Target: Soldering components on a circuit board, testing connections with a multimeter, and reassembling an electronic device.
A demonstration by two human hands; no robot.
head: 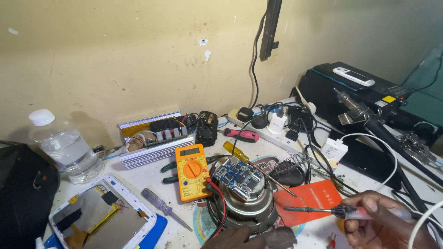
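Observation:
My right hand (385, 223) grips a soldering iron (323, 210) at the lower right, its dark tip pointing left over an orange card (314, 196). The iron's tip ends just right of a round metal speaker (240, 207) with a blue circuit board (237, 174) lying on top. My left hand (230, 239) shows only partly at the bottom edge, resting against the speaker's base beside a dark piece; what it holds is hidden. An orange multimeter (193, 171) lies left of the speaker, its red lead running down to it.
An opened white tablet (99, 216) and a purple screwdriver (159, 205) lie at the lower left, a water bottle (67, 147) behind them. A power strip (272, 124) with plugs, a soldering stand (288, 170), a black box (364, 97) and cables crowd the back right.

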